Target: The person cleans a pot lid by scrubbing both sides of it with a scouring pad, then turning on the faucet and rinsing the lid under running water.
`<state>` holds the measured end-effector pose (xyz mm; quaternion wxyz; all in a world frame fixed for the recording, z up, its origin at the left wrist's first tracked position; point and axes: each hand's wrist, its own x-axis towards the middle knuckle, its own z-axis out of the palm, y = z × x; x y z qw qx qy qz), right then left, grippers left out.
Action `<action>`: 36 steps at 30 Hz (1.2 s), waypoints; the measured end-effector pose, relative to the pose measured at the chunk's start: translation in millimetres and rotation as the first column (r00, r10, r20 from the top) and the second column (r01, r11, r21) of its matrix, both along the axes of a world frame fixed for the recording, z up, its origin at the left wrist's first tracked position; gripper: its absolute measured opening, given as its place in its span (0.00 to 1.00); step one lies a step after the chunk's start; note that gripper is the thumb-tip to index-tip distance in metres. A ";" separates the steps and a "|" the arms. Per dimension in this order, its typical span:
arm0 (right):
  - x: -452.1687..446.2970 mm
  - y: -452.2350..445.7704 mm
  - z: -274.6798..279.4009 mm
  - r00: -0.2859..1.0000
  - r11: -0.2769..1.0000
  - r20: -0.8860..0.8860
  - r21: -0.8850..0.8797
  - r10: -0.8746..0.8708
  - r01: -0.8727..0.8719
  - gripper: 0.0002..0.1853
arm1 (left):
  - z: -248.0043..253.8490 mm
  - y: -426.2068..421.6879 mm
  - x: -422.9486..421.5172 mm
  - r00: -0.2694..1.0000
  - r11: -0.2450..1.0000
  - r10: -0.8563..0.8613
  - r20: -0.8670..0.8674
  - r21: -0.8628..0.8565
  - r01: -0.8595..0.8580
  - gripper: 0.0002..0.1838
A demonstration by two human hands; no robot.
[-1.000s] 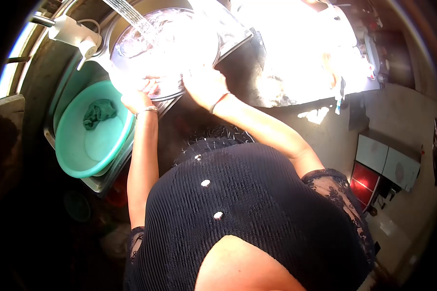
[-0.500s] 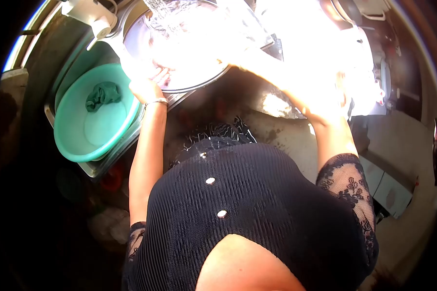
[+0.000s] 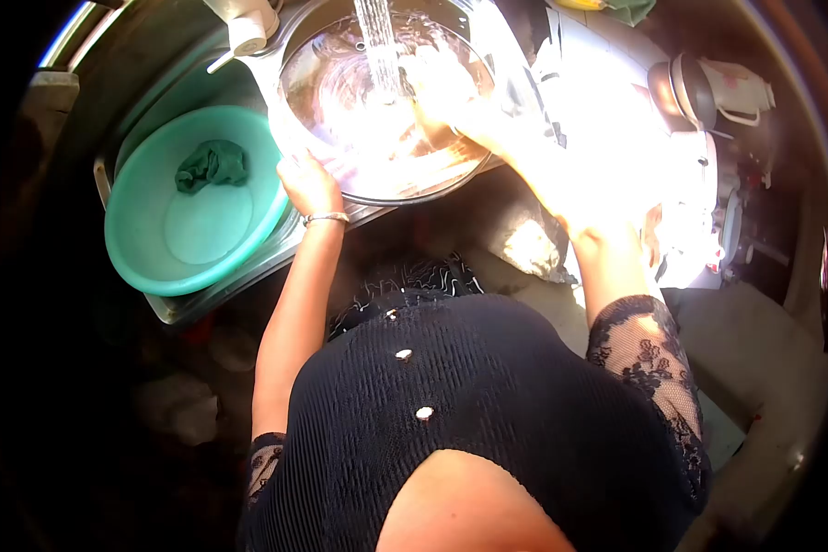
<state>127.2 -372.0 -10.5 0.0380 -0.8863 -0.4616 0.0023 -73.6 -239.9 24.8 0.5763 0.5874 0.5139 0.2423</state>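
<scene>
A round metal basin (image 3: 405,200) holds water at the top of the view, and a stream of water (image 3: 375,46) pours into it. My left hand (image 3: 311,184) grips the basin's near left rim, with some fingers lost in glare. Inside the basin, my right hand (image 3: 443,106) reaches to the water beside the stream. Strong sunlight washes out its fingers, so I cannot make out their shape or anything in them. To the left, a turquoise plastic tub (image 3: 129,230) has a crumpled dark green cloth (image 3: 212,166) lying in it.
Above the tub stands a white plastic jug-like container (image 3: 247,29). The tub rests on the sink's metal edge (image 3: 170,308). At right, a sunlit counter bears a white mug (image 3: 736,92) and metal pans (image 3: 685,92). A green and yellow item (image 3: 621,9) is at the top edge.
The view has shifted, so the basin and tub sit differently in it. Less glare covers the basin, and its water now shows. My left hand stays at the rim; my right hand is further into the basin.
</scene>
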 end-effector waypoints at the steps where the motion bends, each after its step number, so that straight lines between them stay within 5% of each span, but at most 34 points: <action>1: -16.7 -11.0 14.5 0.999 1.000 -0.044 0.018 0.015 -0.014 0.20 | 17.3 -3.0 2.6 0.994 0.984 0.032 0.103 -0.177 -0.014 0.12; 2: -36.2 -17.1 28.5 0.994 0.999 -0.100 0.028 0.045 -0.042 0.20 | 25.3 -3.8 2.5 0.977 0.938 0.081 0.195 -0.348 -0.008 0.12; 8: -87.9 82.0 55.4 0.929 0.962 -0.269 0.170 0.255 -0.215 0.20 | 10.0 5.2 0.7 0.974 0.918 0.030 0.223 -0.391 0.061 0.09; 13: -0.1 109.4 1.1 0.994 0.935 0.005 0.337 0.111 -0.107 0.20 | 7.5 4.3 0.6 0.965 0.911 0.023 0.263 -0.402 0.088 0.09; 16: 14.4 46.9 16.8 0.993 0.999 0.107 -0.007 -0.039 0.040 0.20 | 9.2 4.7 -0.7 0.963 0.916 0.015 0.271 -0.389 0.095 0.12; 17: 8.7 29.5 24.5 0.995 0.995 0.008 0.015 -0.100 0.100 0.20 | 10.5 4.0 -0.8 0.964 0.916 0.016 0.267 -0.390 0.093 0.12; 18: 12.5 -2.6 5.1 0.989 0.994 0.097 -0.023 0.107 -0.106 0.18 | 11.6 2.5 -0.4 0.961 0.913 0.020 0.275 -0.397 0.095 0.13; 21: -54.0 -36.4 60.6 0.971 0.991 -0.203 0.078 0.125 -0.112 0.18 | 9.9 3.2 -0.4 0.952 0.905 0.048 0.301 -0.418 0.086 0.13; 26: -105.0 23.7 71.9 0.822 0.849 -0.273 0.340 0.500 -0.403 0.20 | -7.8 7.1 -4.6 0.985 0.955 -0.049 0.168 -0.281 0.095 0.13; 31: -61.9 111.5 50.3 0.910 0.927 -0.236 0.250 0.340 -0.281 0.20 | 8.5 6.6 -1.4 0.962 0.910 -0.021 0.274 -0.394 0.132 0.11; 32: -46.9 111.8 24.1 0.954 0.911 -0.090 0.336 0.284 -0.240 0.21 | 9.8 5.2 -1.6 0.960 0.912 -0.025 0.279 -0.387 0.137 0.10; 33: -26.0 116.4 45.0 0.963 0.962 -0.101 0.143 0.248 -0.233 0.21 | 11.4 3.5 -1.7 0.958 0.913 -0.029 0.285 -0.382 0.141 0.10; 36: 26.3 97.7 16.6 0.986 0.980 0.122 0.150 0.110 -0.128 0.20 | 11.9 2.4 -0.9 0.961 0.920 -0.012 0.278 -0.374 0.119 0.09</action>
